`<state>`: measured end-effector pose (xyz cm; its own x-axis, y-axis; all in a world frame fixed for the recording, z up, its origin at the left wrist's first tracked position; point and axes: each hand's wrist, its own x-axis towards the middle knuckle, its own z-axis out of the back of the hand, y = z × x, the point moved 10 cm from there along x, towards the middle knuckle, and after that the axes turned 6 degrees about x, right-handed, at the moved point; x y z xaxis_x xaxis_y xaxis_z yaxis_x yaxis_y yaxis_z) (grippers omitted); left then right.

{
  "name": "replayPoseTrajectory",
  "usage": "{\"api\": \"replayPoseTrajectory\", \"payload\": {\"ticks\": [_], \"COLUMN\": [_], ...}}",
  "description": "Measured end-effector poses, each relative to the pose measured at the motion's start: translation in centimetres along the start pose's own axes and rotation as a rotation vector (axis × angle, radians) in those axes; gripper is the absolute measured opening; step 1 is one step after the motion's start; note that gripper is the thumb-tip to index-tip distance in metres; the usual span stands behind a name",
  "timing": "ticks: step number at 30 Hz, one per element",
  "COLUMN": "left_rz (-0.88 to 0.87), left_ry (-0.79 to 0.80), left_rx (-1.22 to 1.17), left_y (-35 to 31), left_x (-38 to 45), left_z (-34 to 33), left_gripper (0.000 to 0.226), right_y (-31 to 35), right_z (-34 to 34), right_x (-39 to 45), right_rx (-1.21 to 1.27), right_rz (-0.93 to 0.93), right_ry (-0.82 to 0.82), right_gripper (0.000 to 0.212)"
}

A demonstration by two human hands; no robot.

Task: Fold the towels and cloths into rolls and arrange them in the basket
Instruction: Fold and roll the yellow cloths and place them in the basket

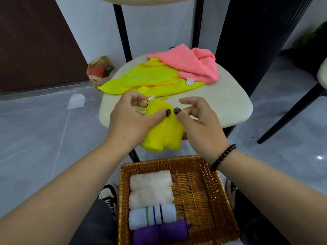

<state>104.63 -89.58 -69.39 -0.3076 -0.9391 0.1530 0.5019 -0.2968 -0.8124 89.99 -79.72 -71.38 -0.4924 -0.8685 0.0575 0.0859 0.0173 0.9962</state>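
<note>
Pinching a yellow cloth (161, 133) with both hands (166, 119), wicker basket (198, 191) holding four rolled towels (152, 200).

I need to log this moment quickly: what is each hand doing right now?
Left hand: pinches the yellow cloth, thumb pressing on it.
Right hand: pinches the same yellow cloth, thumb on top.

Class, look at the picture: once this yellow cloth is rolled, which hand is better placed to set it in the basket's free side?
Probably the right hand: the basket has bare wicker on its right, below that wrist, while rolled towels fill the left.
</note>
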Motion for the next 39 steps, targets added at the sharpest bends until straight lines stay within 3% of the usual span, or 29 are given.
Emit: {"api": "replayPoseTrajectory", "payload": {"ticks": [4, 7, 11, 13, 18, 22, 26, 30, 34, 37, 39], "left_rz": [0.137, 0.041, -0.185, -0.182, -0.172, -0.206, -0.019, 0.275, 0.187, 0.037, -0.135], "left_ry": [0.060, 0.042, 0.081, 0.148, 0.286, 0.285, 0.269, 0.511, 0.672, 0.583, 0.512], "left_rx": [-0.258, -0.279, -0.126, -0.219, -0.403, -0.463, -0.559, -0.784, -0.711, -0.485, -0.320], "left_y": [0.8, -0.5, -2.7, -2.7, -3.3, -4.8, -4.3, -3.9, -5.4, -5.9, -7.0], "left_x": [-0.4, -0.7, -1.4, -1.4, -1.7, -2.9, -3.7, -6.0, -8.5, -8.6, -8.8], "left_z": [-1.2, -1.3, -2.1, -2.7, -3.5, -3.5, -4.2, -7.1, -7.8, -6.5, -5.6], "left_gripper": [0.058, 0.044, 0.020, 0.004, 0.024, 0.021, 0.016, 0.024, 0.043, 0.048, 0.045], "right_y": [-1.6, -1.6, -2.2, -2.5, -1.6, -0.9, 0.7, 2.4, 2.6, 2.2, 1.7], "right_z": [-0.8, -1.0, -0.9, -0.5, 0.9, 1.4, 2.4, 4.0, 5.4, 6.0, 5.9], "right_x": [-0.6, -0.8, -1.1, -1.1, -1.1, -2.2, -3.3, -4.1, -5.7, -7.2, -8.3], "right_rx": [0.351, 0.492, 0.477, 0.461, 0.424, 0.402, 0.465, 0.494, 0.458, 0.475, 0.452], "right_rz": [-0.289, -0.375, -0.446, -0.468, -0.423, -0.418, -0.381, -0.300, -0.293, -0.319, -0.348], "right_ry": [0.013, 0.029, 0.065, 0.056, 0.025, 0.057, 0.048, 0.043, 0.071, 0.076, 0.096], "right_gripper": [0.025, 0.031, 0.039, 0.038, 0.026, 0.044, 0.023, 0.033, 0.034, 0.032, 0.044]}}
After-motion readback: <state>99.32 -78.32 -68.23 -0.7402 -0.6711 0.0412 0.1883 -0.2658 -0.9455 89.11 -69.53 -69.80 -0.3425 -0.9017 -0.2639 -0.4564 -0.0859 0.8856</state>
